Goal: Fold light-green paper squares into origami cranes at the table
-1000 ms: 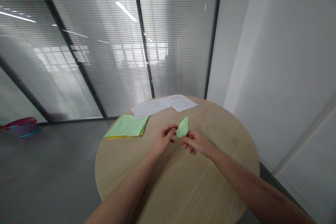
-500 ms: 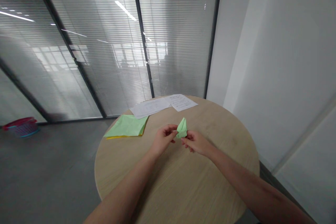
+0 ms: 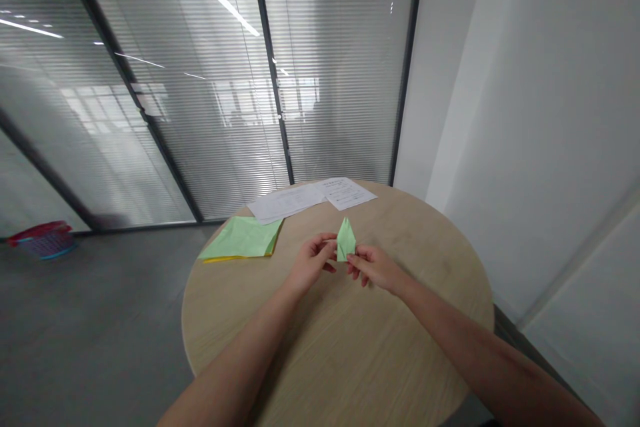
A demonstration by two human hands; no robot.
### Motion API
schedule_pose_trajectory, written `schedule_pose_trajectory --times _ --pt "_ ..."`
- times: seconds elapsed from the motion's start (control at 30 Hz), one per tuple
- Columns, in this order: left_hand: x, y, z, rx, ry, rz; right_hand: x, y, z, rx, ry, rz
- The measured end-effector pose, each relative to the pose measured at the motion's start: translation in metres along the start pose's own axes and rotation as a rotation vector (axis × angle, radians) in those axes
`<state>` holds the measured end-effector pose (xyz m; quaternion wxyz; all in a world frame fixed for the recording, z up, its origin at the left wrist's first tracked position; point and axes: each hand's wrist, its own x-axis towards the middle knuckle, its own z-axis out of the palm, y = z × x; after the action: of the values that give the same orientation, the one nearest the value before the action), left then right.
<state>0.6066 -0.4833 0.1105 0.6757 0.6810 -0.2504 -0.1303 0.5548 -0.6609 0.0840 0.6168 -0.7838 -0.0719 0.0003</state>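
Observation:
A small piece of folded green paper point(image 3: 346, 241) stands upright above the table, its pointed end up and its straight edge down. At its left edge, the thumb and fingers of my left hand point(image 3: 314, 259) close on the paper. My right hand point(image 3: 374, 267) pinches the lower right corner, thumb in front and the other fingers curled behind and below. Some fingertips are hidden by the paper.
The round wooden table point(image 3: 340, 360) carries green sheets point(image 3: 245, 238) with a yellow edge under them at the left. White printed sheets point(image 3: 290, 203) lie along the far edge. A red and blue basket point(image 3: 45, 240) sits on the floor; blinds point(image 3: 345, 113) stand behind glass.
The folded paper has turned to face me more squarely; its separated, tilted folds now form one neat upright point. My right thumb has moved up onto its front lower corner.

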Motion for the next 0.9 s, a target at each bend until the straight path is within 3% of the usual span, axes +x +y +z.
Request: schedule_pose_trajectory --times 0.3,0.5,0.9 --pt "0.002 -0.001 -0.001 -0.013 -0.107 -0.025 0.001 -0.001 0.002 0.072 0.0 -0.03" --pt "0.002 -0.004 0.003 0.006 -0.084 0.014 0.006 0.005 0.002 0.112 0.242 -0.094" --pt "0.001 -0.004 0.006 0.03 -0.108 0.085 0.0 -0.007 0.002 0.132 0.089 -0.136"
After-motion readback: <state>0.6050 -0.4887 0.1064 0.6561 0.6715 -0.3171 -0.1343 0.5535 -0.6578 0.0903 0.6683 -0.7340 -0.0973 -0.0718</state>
